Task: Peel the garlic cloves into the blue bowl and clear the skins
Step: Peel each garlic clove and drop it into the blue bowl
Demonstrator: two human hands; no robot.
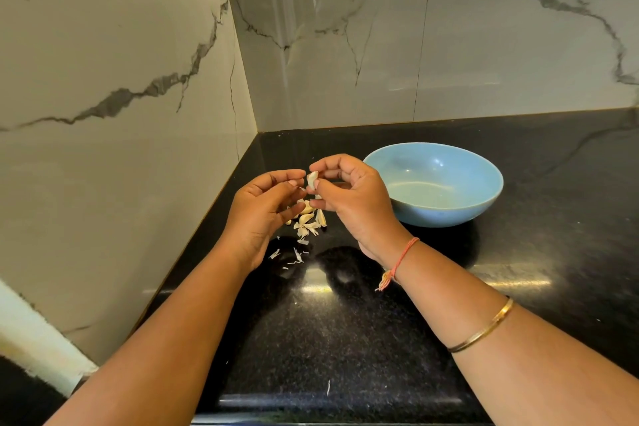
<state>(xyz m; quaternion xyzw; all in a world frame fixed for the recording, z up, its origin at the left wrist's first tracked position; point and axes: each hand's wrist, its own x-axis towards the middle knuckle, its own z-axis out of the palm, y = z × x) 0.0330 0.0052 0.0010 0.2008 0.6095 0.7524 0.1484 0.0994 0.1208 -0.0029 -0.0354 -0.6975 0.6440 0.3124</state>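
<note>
At the centre of the frame, above a polished black speckled stone counter point(345, 339), the right hand point(352, 204) pinches a single pale, curved garlic clove point(312, 180) between thumb and forefinger, while the left hand point(264, 207) meets it from the left with fingertips at the clove's edge, apparently gripping a strip of skin, though the exact contact is too small to confirm. The two hands are thus drawn together on the one clove. Directly beneath them lies a small heap of further garlic cloves and papery skins point(307, 221), with loose white skin flakes point(294, 258) scattered on the counter toward the lower centre. The round, glossy blue ceramic bowl point(449, 207) stands just right of the hands, and its visible interior appears empty. The step in hand is judged to be stripping this clove, early in the task. The next move calls for pulling the skin free, letting it fall on the heap, and carrying the bare clove rightward over the bowl's rim; the clearing of skins is not yet begun.
</note>
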